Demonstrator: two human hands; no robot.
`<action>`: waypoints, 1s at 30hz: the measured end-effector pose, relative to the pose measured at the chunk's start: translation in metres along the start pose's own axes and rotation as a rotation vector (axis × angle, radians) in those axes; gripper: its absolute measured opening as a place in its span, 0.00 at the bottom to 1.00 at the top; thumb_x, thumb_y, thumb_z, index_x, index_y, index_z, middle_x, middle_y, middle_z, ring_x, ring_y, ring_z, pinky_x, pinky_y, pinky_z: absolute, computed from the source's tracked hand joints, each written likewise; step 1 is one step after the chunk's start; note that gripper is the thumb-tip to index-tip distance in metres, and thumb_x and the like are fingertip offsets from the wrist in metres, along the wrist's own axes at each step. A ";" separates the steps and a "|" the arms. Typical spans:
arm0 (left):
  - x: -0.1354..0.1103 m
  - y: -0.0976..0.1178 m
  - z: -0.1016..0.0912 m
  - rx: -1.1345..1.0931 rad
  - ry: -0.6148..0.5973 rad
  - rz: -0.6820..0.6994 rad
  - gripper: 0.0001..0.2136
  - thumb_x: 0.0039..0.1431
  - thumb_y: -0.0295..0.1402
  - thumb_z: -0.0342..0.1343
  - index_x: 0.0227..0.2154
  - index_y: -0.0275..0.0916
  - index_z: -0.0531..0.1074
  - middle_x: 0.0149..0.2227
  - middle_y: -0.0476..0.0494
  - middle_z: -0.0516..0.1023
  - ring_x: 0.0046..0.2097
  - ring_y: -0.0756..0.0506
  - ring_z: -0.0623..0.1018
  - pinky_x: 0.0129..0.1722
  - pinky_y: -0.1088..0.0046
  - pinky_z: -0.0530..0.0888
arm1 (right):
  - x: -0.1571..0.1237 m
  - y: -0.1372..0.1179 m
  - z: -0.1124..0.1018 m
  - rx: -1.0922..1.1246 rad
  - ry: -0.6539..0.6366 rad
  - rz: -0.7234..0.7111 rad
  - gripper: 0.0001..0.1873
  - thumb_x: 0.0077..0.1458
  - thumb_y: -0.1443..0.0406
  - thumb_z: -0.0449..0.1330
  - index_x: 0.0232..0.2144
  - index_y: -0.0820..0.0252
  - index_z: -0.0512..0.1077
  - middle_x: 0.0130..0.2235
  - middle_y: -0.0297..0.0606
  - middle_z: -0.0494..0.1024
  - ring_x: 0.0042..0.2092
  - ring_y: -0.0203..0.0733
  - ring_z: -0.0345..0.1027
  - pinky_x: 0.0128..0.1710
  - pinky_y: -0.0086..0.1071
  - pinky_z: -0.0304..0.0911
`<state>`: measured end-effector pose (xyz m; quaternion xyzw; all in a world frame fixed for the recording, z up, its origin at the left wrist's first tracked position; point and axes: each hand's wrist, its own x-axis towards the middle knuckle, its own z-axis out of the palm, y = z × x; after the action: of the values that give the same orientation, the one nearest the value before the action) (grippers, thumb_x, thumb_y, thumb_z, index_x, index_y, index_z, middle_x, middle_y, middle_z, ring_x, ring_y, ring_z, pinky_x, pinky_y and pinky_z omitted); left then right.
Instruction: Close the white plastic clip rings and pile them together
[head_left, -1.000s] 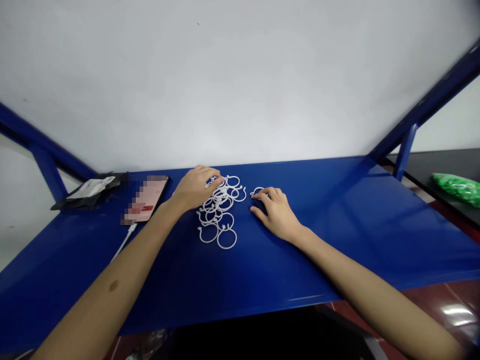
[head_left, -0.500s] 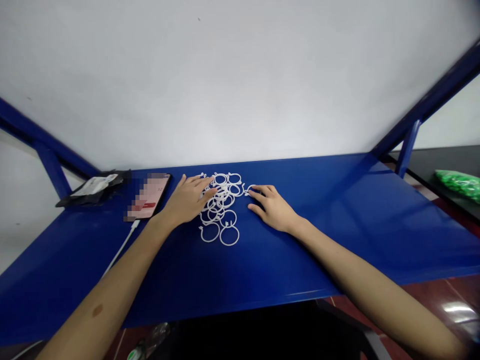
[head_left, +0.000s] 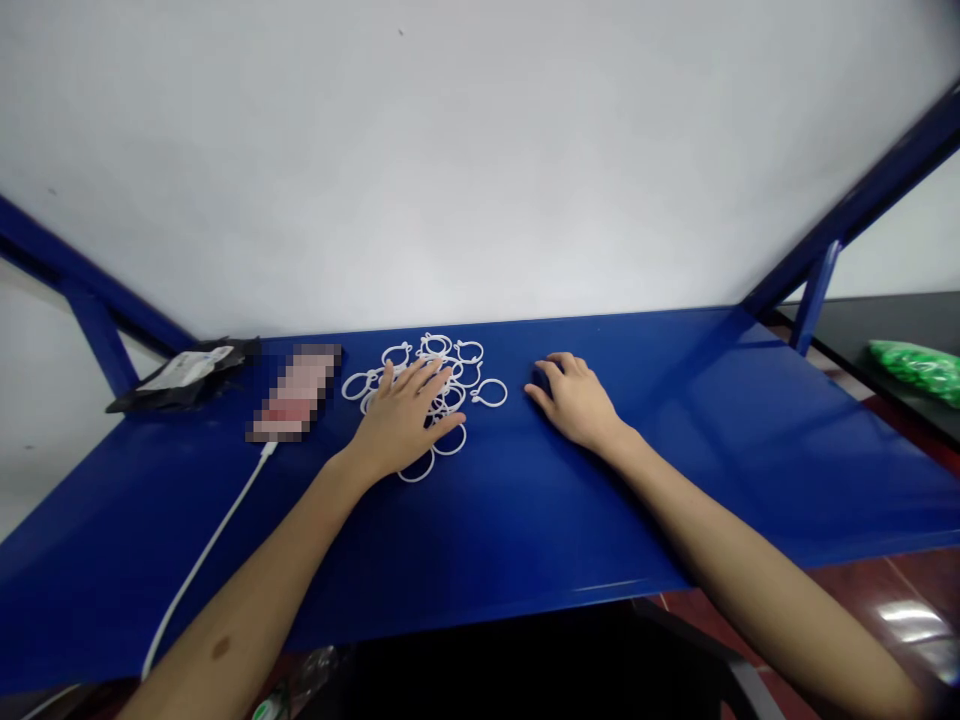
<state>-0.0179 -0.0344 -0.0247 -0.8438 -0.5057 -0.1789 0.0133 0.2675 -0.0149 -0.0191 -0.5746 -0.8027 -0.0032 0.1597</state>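
Several white plastic curtain rings (head_left: 457, 388) lie in a loose, overlapping pile on the blue tabletop (head_left: 517, 520). My left hand (head_left: 399, 418) rests palm down over the pile with its fingers spread, hiding some of the rings. One ring (head_left: 505, 393) lies a little apart at the pile's right side, between my two hands. To the right of it, my right hand (head_left: 574, 400) is on the bare tabletop, fingers loosely bent and apart, with no ring seen in it.
A phone (head_left: 300, 390), partly blurred out, lies left of the rings with a white cable (head_left: 206, 545) plugged in. Behind it is a black plastic package (head_left: 184, 372) with a white label. Blue frame bars (head_left: 816, 290) rise at both sides. A green bag (head_left: 915, 368) lies on a dark surface at far right.
My left hand has moved right over the pile, and the rings have spread leftward. My right hand has moved right, away from the lone ring near its fingertips.
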 end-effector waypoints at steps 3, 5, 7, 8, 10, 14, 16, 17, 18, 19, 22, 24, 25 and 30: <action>-0.002 -0.008 -0.010 -0.113 0.153 -0.023 0.21 0.71 0.46 0.43 0.59 0.43 0.66 0.61 0.40 0.71 0.63 0.38 0.69 0.66 0.46 0.59 | -0.001 0.005 -0.005 -0.099 -0.055 0.078 0.26 0.66 0.54 0.54 0.57 0.67 0.71 0.58 0.56 0.69 0.58 0.61 0.65 0.57 0.50 0.63; -0.004 -0.015 -0.016 -0.142 0.274 -0.057 0.18 0.72 0.43 0.43 0.52 0.41 0.72 0.53 0.40 0.78 0.56 0.39 0.74 0.60 0.51 0.68 | -0.001 0.007 -0.007 -0.113 -0.094 0.082 0.26 0.66 0.54 0.53 0.58 0.66 0.69 0.59 0.56 0.69 0.58 0.61 0.65 0.58 0.50 0.62; -0.005 -0.022 -0.021 -0.123 0.346 -0.082 0.15 0.71 0.41 0.45 0.43 0.40 0.75 0.45 0.41 0.80 0.50 0.39 0.76 0.53 0.55 0.72 | -0.002 0.008 -0.007 -0.122 -0.111 0.077 0.27 0.67 0.55 0.52 0.60 0.66 0.68 0.60 0.56 0.68 0.60 0.61 0.63 0.59 0.51 0.60; -0.005 -0.024 -0.022 -0.107 0.357 -0.086 0.14 0.71 0.40 0.45 0.40 0.40 0.75 0.42 0.41 0.81 0.47 0.40 0.76 0.50 0.57 0.73 | -0.002 0.008 -0.007 -0.128 -0.113 0.077 0.27 0.67 0.55 0.52 0.60 0.66 0.68 0.60 0.56 0.67 0.60 0.61 0.62 0.60 0.51 0.60; -0.005 -0.027 -0.023 -0.089 0.359 -0.076 0.13 0.70 0.39 0.47 0.37 0.41 0.75 0.39 0.42 0.81 0.44 0.40 0.76 0.47 0.59 0.73 | -0.003 0.007 -0.006 -0.135 -0.111 0.078 0.27 0.67 0.55 0.52 0.60 0.67 0.68 0.60 0.56 0.67 0.60 0.62 0.62 0.60 0.51 0.59; -0.006 -0.021 -0.023 -0.114 0.324 -0.025 0.10 0.68 0.38 0.50 0.36 0.42 0.75 0.37 0.45 0.81 0.43 0.42 0.74 0.45 0.61 0.73 | -0.004 0.008 -0.006 -0.140 -0.108 0.075 0.27 0.67 0.55 0.51 0.60 0.66 0.68 0.60 0.56 0.68 0.60 0.62 0.63 0.59 0.51 0.60; -0.007 -0.017 -0.023 -0.137 0.288 0.014 0.09 0.67 0.38 0.53 0.36 0.42 0.75 0.38 0.45 0.81 0.45 0.41 0.74 0.47 0.60 0.73 | -0.004 0.009 -0.005 -0.145 -0.106 0.068 0.27 0.67 0.55 0.51 0.60 0.67 0.68 0.60 0.57 0.68 0.60 0.62 0.62 0.59 0.51 0.60; -0.007 -0.015 -0.023 -0.145 0.264 0.033 0.08 0.66 0.39 0.54 0.36 0.42 0.76 0.40 0.45 0.80 0.47 0.41 0.73 0.49 0.59 0.73 | -0.004 0.009 -0.005 -0.147 -0.103 0.062 0.27 0.67 0.55 0.51 0.60 0.67 0.68 0.60 0.57 0.68 0.60 0.62 0.62 0.59 0.52 0.59; -0.008 -0.014 -0.022 -0.147 0.239 0.049 0.08 0.65 0.39 0.56 0.37 0.42 0.76 0.41 0.45 0.80 0.48 0.41 0.73 0.50 0.58 0.73 | -0.004 0.010 -0.004 -0.148 -0.098 0.055 0.27 0.67 0.55 0.51 0.60 0.67 0.68 0.60 0.57 0.68 0.60 0.62 0.62 0.59 0.52 0.59; -0.009 -0.014 -0.021 -0.145 0.214 0.059 0.08 0.64 0.40 0.57 0.37 0.43 0.77 0.42 0.45 0.80 0.49 0.40 0.73 0.51 0.56 0.72 | -0.004 0.010 -0.003 -0.147 -0.093 0.047 0.27 0.67 0.55 0.51 0.60 0.68 0.68 0.60 0.58 0.68 0.60 0.62 0.62 0.59 0.52 0.60; -0.010 -0.015 -0.018 -0.131 0.183 0.076 0.06 0.63 0.38 0.58 0.36 0.43 0.77 0.43 0.44 0.79 0.50 0.39 0.72 0.52 0.54 0.72 | -0.004 0.012 -0.001 -0.134 -0.078 0.026 0.27 0.67 0.55 0.51 0.59 0.69 0.69 0.60 0.59 0.68 0.60 0.63 0.62 0.59 0.52 0.60; -0.010 -0.015 -0.017 -0.132 0.200 0.088 0.06 0.64 0.36 0.56 0.35 0.43 0.76 0.42 0.44 0.79 0.50 0.39 0.71 0.51 0.54 0.73 | -0.004 0.013 0.001 -0.121 -0.065 0.018 0.27 0.67 0.55 0.51 0.59 0.68 0.69 0.59 0.59 0.68 0.60 0.63 0.63 0.59 0.53 0.61; -0.009 -0.015 -0.017 -0.135 0.216 0.092 0.06 0.65 0.35 0.56 0.34 0.43 0.76 0.42 0.44 0.80 0.49 0.40 0.72 0.51 0.55 0.73 | -0.004 0.013 0.002 -0.114 -0.057 0.015 0.27 0.66 0.55 0.51 0.58 0.67 0.69 0.59 0.59 0.69 0.60 0.63 0.63 0.58 0.53 0.61; -0.009 -0.009 -0.024 -0.120 0.330 0.067 0.06 0.67 0.34 0.53 0.38 0.42 0.74 0.38 0.45 0.81 0.46 0.41 0.74 0.46 0.60 0.74 | -0.006 0.012 0.004 -0.105 -0.036 -0.003 0.25 0.66 0.56 0.51 0.58 0.65 0.70 0.58 0.57 0.69 0.59 0.61 0.64 0.58 0.53 0.61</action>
<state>-0.0366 -0.0426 -0.0062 -0.8187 -0.4567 -0.3442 0.0515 0.2791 -0.0151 -0.0264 -0.5809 -0.8050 -0.0351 0.1149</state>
